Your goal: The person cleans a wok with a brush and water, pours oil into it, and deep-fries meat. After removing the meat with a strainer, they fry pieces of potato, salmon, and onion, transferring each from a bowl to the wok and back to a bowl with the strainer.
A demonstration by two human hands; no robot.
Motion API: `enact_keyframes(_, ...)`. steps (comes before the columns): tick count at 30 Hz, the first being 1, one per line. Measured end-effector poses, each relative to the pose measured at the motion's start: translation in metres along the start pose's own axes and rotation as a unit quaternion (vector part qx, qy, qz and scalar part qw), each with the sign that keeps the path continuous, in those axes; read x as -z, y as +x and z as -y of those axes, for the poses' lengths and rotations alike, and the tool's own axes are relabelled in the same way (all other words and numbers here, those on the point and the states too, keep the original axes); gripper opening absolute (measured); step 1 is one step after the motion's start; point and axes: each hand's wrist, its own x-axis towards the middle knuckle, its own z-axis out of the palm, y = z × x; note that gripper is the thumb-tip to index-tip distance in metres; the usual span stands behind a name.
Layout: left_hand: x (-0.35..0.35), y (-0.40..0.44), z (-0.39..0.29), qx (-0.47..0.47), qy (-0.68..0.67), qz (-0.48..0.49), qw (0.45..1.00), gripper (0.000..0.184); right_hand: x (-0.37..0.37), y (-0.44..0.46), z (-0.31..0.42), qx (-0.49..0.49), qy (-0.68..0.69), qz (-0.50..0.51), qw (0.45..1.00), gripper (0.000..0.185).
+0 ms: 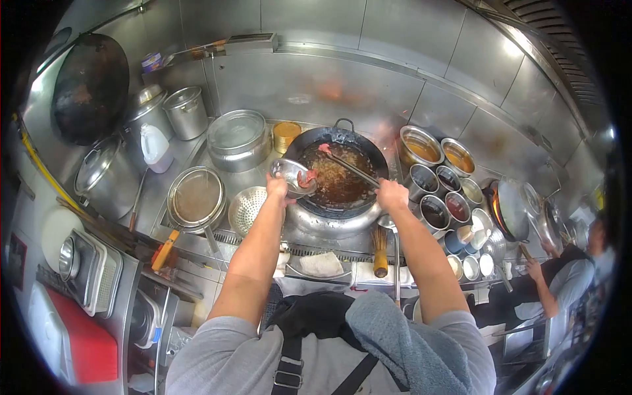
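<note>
My left hand grips a small metal bowl, tilted over the left rim of a large wok. Pieces of raw red meat lie at the bowl's lip. Closed around metal tongs, my right hand is at the wok's right side. The tongs reach across the wok, with a piece of pink meat at their tips. Brown bubbling oil fills the wok, and paler bits float in it.
Left of the wok are a perforated ladle, a round strainer and a lidded pot. Several sauce containers crowd the right. A bamboo brush and a folded cloth lie in front. Another person works at far right.
</note>
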Motion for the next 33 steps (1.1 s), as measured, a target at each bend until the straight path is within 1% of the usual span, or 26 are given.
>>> enact_keyframes(2,0.005,-0.007,-0.007,-0.009,-0.007,0.011,1.000,0.062,-0.007,0.012,-0.008,-0.048,0.034,-0.013,0.998,0.035)
enact_keyframes(3,0.007,-0.009,-0.010,-0.019,-0.017,0.022,0.999,0.062,-0.002,0.015,-0.010,-0.068,0.029,0.003,0.997,0.038)
enact_keyframes(4,0.010,-0.006,-0.011,-0.017,-0.018,0.020,1.000,0.062,0.007,0.016,-0.019,-0.056,0.011,0.006,0.998,0.041)
enact_keyframes(6,0.015,0.001,-0.019,-0.032,0.044,0.006,0.999,0.062,0.036,0.013,-0.035,-0.044,-0.024,0.004,0.999,0.044)
enact_keyframes(8,0.012,0.004,-0.020,-0.039,0.050,0.004,0.998,0.063,0.067,-0.004,-0.044,-0.031,0.000,-0.048,0.998,0.051)
enact_keyframes(9,0.009,0.002,-0.022,-0.038,0.082,-0.012,0.996,0.063,0.067,-0.001,-0.055,-0.008,0.005,-0.067,0.998,0.056)
enact_keyframes(10,0.006,0.004,-0.023,-0.038,0.114,-0.029,0.992,0.064,0.076,-0.013,-0.050,-0.005,0.006,-0.069,0.998,0.056)
enact_keyframes(11,0.001,0.011,-0.019,-0.057,0.150,-0.046,0.986,0.066,0.086,-0.031,-0.049,0.027,0.002,-0.070,0.997,0.058)
enact_keyframes(12,-0.005,0.006,-0.021,-0.060,0.151,-0.047,0.986,0.066,0.092,-0.048,-0.047,0.059,-0.002,-0.072,0.996,0.060)
enact_keyframes(14,-0.022,-0.009,-0.025,-0.067,0.222,-0.075,0.970,0.066,0.078,-0.066,-0.044,0.085,-0.012,-0.052,0.995,0.063)
enact_keyframes(15,-0.028,0.003,-0.016,-0.090,0.247,-0.077,0.962,0.066,0.065,-0.073,-0.041,0.097,-0.014,-0.040,0.994,0.060)
enact_keyframes(18,-0.060,-0.036,-0.021,-0.081,0.290,-0.066,0.951,0.065,0.020,-0.082,-0.047,0.124,-0.017,-0.013,0.992,0.054)
enact_keyframes(19,-0.067,-0.036,-0.016,-0.070,0.297,-0.083,0.949,0.065,0.013,-0.082,-0.054,0.116,-0.015,-0.006,0.993,0.047)
enact_keyframes(20,-0.071,-0.039,-0.012,-0.072,0.304,-0.081,0.947,0.065,0.009,-0.083,-0.063,0.111,-0.009,-0.005,0.994,0.047)
enact_keyframes(22,-0.071,-0.037,-0.008,-0.052,0.259,-0.102,0.959,0.064,-0.006,-0.074,-0.089,0.078,-0.011,-0.007,0.997,0.040)
enact_keyframes(23,-0.069,-0.035,-0.010,-0.017,0.248,-0.104,0.963,0.065,-0.024,-0.068,-0.106,0.076,0.006,-0.056,0.996,0.038)
enact_keyframes(24,-0.059,-0.026,-0.005,-0.017,0.253,-0.104,0.962,0.065,-0.029,-0.070,-0.112,0.073,0.010,-0.054,0.996,0.038)
enact_keyframes(26,-0.038,-0.008,0.011,-0.034,0.125,-0.038,0.991,0.065,-0.032,-0.072,-0.119,0.014,0.048,0.018,0.999,0.034)
enact_keyframes(27,-0.034,-0.037,0.005,-0.037,0.046,-0.008,0.998,0.064,-0.046,-0.068,-0.124,-0.003,0.072,0.036,0.997,0.039)
enact_keyframes(28,-0.025,-0.051,0.006,-0.036,0.047,-0.014,0.998,0.064,-0.052,-0.071,-0.129,0.003,0.074,0.038,0.997,0.039)
enact_keyframes(30,0.005,-0.069,0.013,-0.111,-0.044,0.049,0.992,0.065,-0.063,-0.080,-0.134,-0.043,0.148,-0.021,0.988,0.049)
enact_keyframes(31,0.023,-0.069,0.021,-0.109,-0.045,0.039,0.992,0.065,-0.068,-0.083,-0.144,-0.040,0.172,-0.023,0.984,0.057)
enact_keyframes(32,0.041,-0.069,0.031,-0.134,-0.078,0.080,0.985,0.069,-0.073,-0.087,-0.154,-0.031,0.172,-0.016,0.984,0.057)
enact_keyframes(33,0.055,-0.070,0.039,-0.158,-0.110,0.119,0.974,0.072,-0.071,-0.096,-0.163,-0.030,0.218,-0.032,0.975,0.057)
